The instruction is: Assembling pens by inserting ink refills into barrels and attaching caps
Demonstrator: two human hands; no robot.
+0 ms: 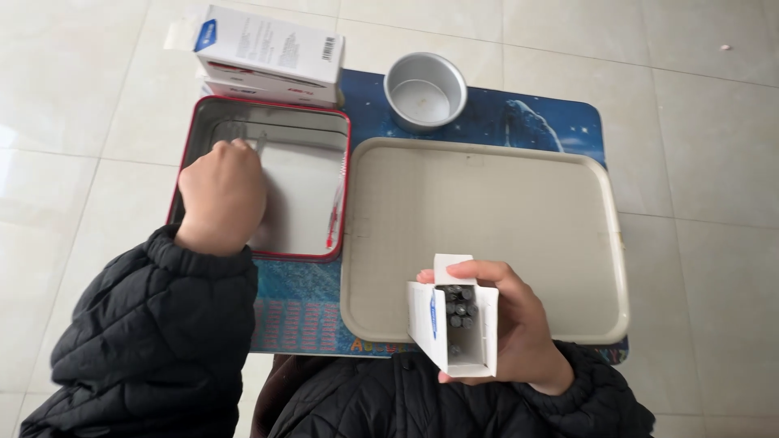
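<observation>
Head view: my right hand (519, 324) grips a light, crushable open carton of pens (452, 324) by its sides; left hand (221, 199), fisted, reaches into the red-rimmed tin (341, 191), contents unclear.

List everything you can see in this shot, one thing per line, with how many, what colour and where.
Tin: one, red rim, shiny inside, on the mat at left.
Pens in tin: at least one red, along its right wall; exact count unclear.
Tray: one, beige, centre right on the mat.
Round pan: one, silver, behind the tray.
Stacked boxes: two, white, behind the tin.
Mat: one, blue, on the pale tiled floor.
Open box: one, white, holding dark pens, over the tray's near edge.
Left hand: fist closed inside the tin.
Right hand: holding the open box.
</observation>
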